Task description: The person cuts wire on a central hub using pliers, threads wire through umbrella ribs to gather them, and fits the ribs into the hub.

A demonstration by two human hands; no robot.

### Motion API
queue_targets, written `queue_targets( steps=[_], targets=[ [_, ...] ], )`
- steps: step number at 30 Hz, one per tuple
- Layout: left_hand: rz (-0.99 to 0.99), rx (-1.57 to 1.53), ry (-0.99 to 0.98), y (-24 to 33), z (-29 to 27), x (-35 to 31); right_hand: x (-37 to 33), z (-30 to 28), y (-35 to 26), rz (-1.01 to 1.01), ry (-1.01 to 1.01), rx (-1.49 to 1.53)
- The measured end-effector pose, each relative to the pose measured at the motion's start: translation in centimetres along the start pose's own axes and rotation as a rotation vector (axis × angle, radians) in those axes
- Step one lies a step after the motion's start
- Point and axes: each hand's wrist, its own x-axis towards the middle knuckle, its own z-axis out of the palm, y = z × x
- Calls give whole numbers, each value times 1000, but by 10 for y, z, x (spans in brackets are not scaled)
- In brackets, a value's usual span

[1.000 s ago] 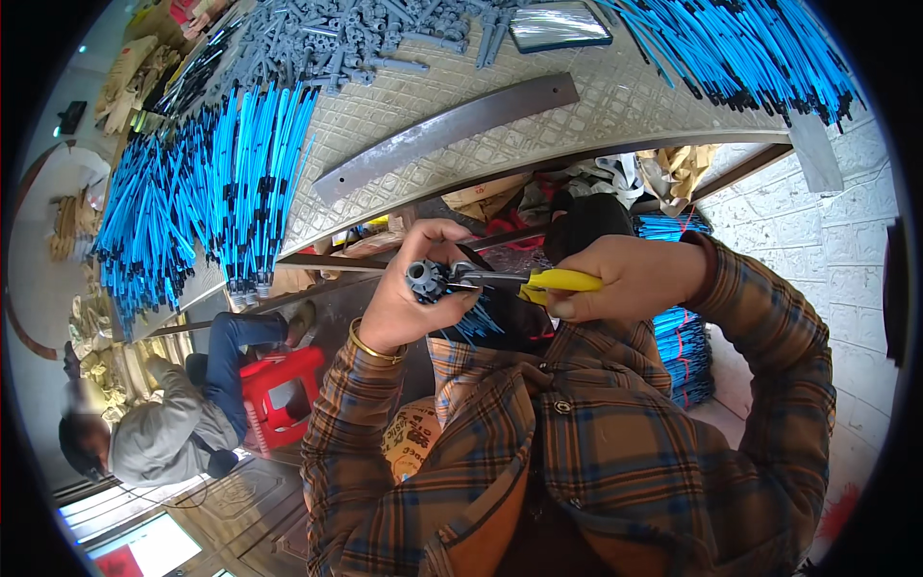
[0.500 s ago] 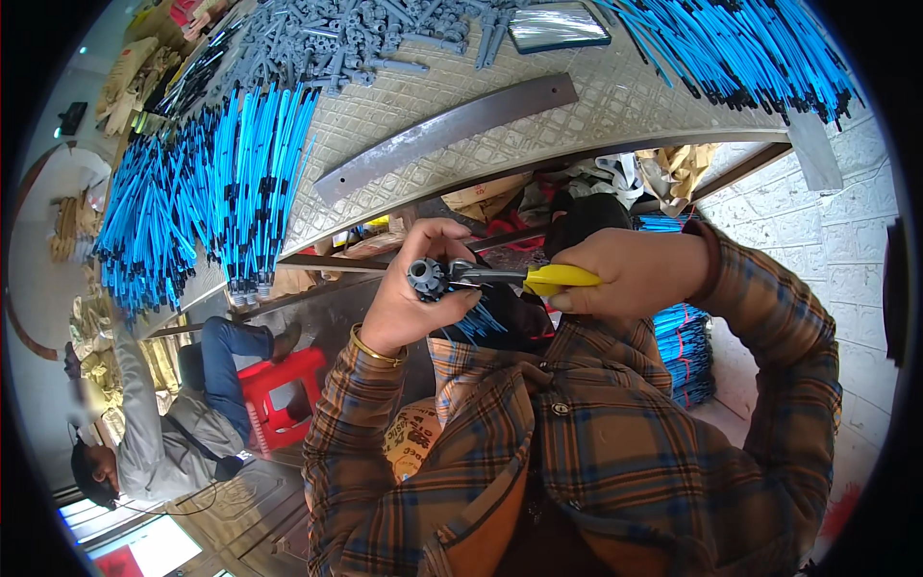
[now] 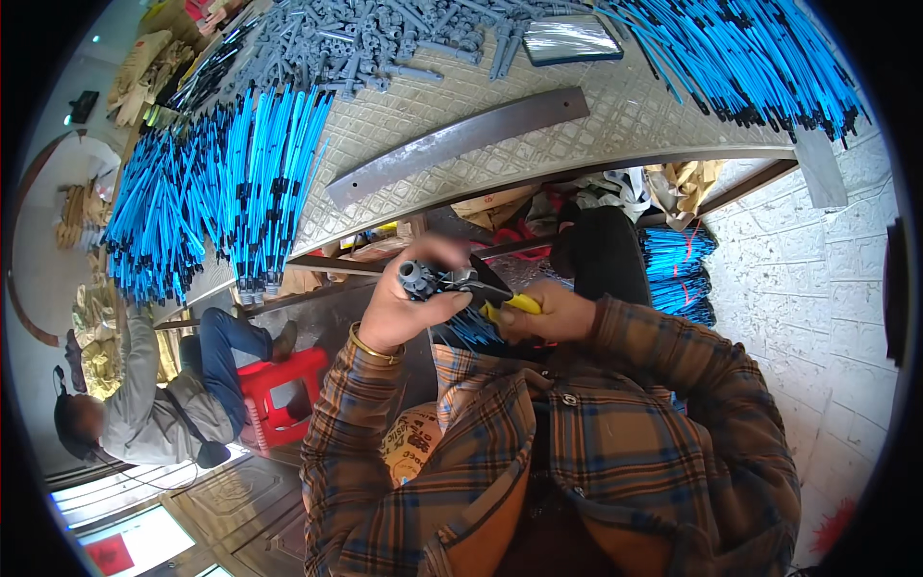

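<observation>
My left hand (image 3: 389, 313) is closed around a grey plastic fitting (image 3: 414, 278) with a round, notched, hollow end facing me. In my right hand (image 3: 565, 313) are pliers with yellow handles (image 3: 517, 304). Their metal jaws (image 3: 465, 279) reach to the fitting, beside my left thumb; what exactly they grip is hidden. Thin blue rods (image 3: 473, 329) stick out below my left hand. I cannot tell whether these are joined to the fitting.
A patterned table (image 3: 500, 159) spans ahead, carrying a curved metal bar (image 3: 460, 144), a heap of grey fittings (image 3: 356, 43), a shallow tray (image 3: 574, 40) and piles of blue rods (image 3: 274, 183). Rod bundles (image 3: 678, 274) stand right. At left, another person sits near a red stool (image 3: 279, 394).
My right hand has come left, closer to my left hand, and the pliers now slant downward to the right. My left hand still holds the fitting.
</observation>
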Motion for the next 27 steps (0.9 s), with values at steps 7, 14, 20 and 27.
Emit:
queue_targets(
  steps=[7,14,20,27],
  targets=[
    [-3,24,-22,1,0,-1,-20,-42,-58,-240,52,-676],
    [2,127,-116,7,1,5,-27,-51,-97,-107,-65,-951],
    [-17,107,-178,6,-1,7,-31,-48,-115,52,-133,-800],
    [34,23,-39,-12,1,0,-22,5,0,210,152,54]
  ],
)
